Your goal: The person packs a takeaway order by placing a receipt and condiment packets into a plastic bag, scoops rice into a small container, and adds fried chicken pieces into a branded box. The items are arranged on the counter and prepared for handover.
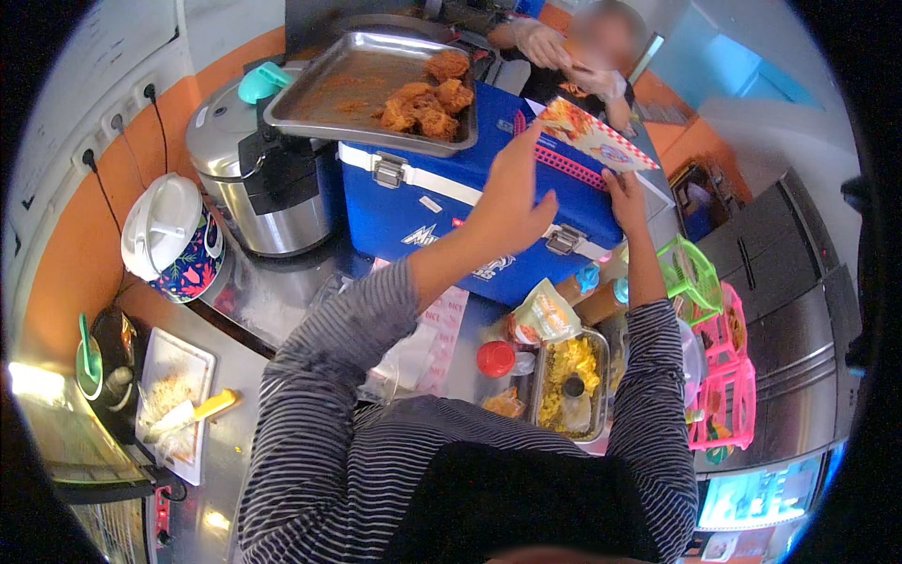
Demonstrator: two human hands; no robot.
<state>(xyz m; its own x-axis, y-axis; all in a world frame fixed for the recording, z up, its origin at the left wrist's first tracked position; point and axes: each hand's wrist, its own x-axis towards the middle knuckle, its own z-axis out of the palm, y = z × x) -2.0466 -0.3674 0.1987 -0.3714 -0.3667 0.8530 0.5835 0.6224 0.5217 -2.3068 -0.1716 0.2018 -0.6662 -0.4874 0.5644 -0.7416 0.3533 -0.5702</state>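
My left hand (516, 194) reaches over a blue cooler box (437, 190), thumb spread apart from the fingers. Its fingertips come up to the left edge of a printed paper food box (599, 137) with a red-and-white checked border; whether they touch is unclear. At that box's lower edge are the thumb and fingers of my right hand (627, 201), which appear to grip it. Under the box, a red perforated plastic basket (571, 168) lies on the cooler. Left of my hands, a metal tray (338, 92) holding several pieces of fried chicken (430, 106) rests on the cooler.
Across the cooler is a person with gloved hands (564, 60). A rice cooker (268, 211) stands left. A yellow-handled knife (187, 416) lies on a white cutting board (180, 359). Near my body are a metal container of yellow food (599, 416), a red lid (495, 358) and sauce bottles (588, 303).
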